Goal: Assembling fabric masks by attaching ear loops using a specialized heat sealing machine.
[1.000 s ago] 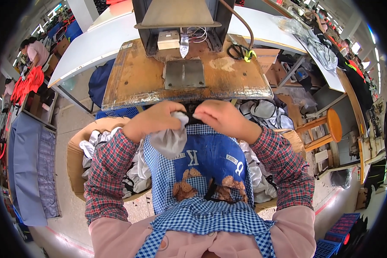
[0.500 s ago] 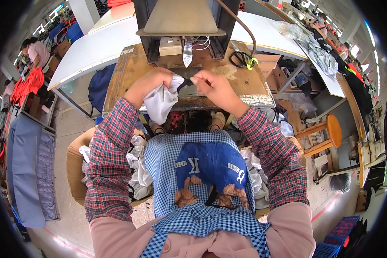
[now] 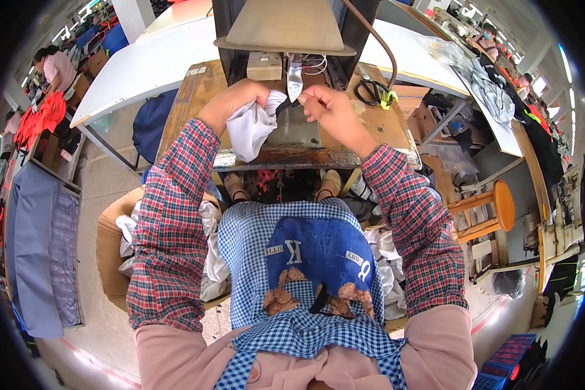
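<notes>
My left hand [image 3: 237, 104] is closed round a white cloth piece [image 3: 250, 133], which hangs from the fingers over the table's front part. Black edging [image 3: 283, 106] on the cloth stretches toward my right hand [image 3: 335, 117]. There thumb and forefinger are pinched together at the edging's end, partly hiding it. Both hands are right beside a pointed metal tip [image 3: 294, 81] that sticks out under the machine's cream housing [image 3: 284, 26]. The right fingertips are close to its point; whether they touch it I cannot tell.
Black-handled scissors [image 3: 369, 92] with a yellow-green tie lie right of the machine on the worn wooden table [image 3: 192, 97]. Cardboard boxes of white cloth [image 3: 213, 253] flank my lap. A wooden stool [image 3: 500, 207] stands at right. Other people work farther off.
Both hands have moved forward, bringing the white cloth and its black edging up to the pointed metal tip. The view has shifted slightly.
</notes>
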### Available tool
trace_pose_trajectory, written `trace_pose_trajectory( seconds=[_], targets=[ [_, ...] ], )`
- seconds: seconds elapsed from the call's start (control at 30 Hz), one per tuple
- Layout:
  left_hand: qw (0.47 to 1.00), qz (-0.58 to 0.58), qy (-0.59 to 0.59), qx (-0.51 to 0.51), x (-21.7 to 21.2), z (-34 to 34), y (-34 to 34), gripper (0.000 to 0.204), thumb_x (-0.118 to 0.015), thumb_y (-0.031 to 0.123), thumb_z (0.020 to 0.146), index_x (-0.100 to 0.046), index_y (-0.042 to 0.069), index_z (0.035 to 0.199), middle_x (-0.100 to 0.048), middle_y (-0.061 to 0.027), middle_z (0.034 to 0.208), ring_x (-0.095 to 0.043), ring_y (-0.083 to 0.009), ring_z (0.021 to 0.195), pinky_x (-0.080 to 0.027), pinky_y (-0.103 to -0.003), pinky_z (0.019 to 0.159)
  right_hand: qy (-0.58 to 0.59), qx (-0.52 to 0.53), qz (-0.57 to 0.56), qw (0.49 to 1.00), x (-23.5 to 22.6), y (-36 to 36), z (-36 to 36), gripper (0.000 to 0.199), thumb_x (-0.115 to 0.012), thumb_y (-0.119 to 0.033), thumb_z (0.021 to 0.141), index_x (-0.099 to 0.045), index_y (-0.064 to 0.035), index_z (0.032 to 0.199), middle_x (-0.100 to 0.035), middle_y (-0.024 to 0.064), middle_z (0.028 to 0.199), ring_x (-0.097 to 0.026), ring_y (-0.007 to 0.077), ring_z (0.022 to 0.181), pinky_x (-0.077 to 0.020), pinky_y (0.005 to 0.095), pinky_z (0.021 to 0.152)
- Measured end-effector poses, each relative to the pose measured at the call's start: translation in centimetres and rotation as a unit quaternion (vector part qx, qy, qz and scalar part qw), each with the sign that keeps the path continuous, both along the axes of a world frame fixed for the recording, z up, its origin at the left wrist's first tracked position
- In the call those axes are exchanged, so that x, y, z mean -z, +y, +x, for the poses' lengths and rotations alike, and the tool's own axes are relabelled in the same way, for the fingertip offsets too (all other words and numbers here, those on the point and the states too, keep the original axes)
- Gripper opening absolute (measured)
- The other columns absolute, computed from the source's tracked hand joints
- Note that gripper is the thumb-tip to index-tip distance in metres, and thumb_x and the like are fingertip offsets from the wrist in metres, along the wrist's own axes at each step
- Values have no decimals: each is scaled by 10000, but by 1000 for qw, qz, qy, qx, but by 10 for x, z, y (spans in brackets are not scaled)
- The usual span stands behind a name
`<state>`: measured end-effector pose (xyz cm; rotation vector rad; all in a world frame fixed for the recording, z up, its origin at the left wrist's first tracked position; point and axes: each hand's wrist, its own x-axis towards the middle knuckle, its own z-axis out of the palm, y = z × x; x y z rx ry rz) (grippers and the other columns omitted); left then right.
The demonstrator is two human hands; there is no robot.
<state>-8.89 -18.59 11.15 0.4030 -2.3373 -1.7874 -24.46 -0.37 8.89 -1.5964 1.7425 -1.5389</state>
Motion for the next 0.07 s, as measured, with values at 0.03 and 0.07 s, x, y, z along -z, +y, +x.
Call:
trace_pose_trajectory(
  seconds=[0.03,0.07],
  targets=[
    [1000,10,-9,-24,1,-4,-1,141,-540,121,732,-545,57,607,-517,-8,621,-458,-106,563,-377,-271,538,-5,-2,-3,1000,-1,-1,0,243,-604,-234,961,-630,2,909,-595,19,679,-566,86,615,-489,257,592],
    [998,21,-18,-48,1,-6,-3,100,-561,107,664,-583,52,583,-534,-24,562,-459,-128,464,-357,-303,466,-5,-4,-2,1000,0,-3,1,243,-604,-234,961,-630,2,909,-595,19,679,-566,86,615,-489,257,592]
  ],
)
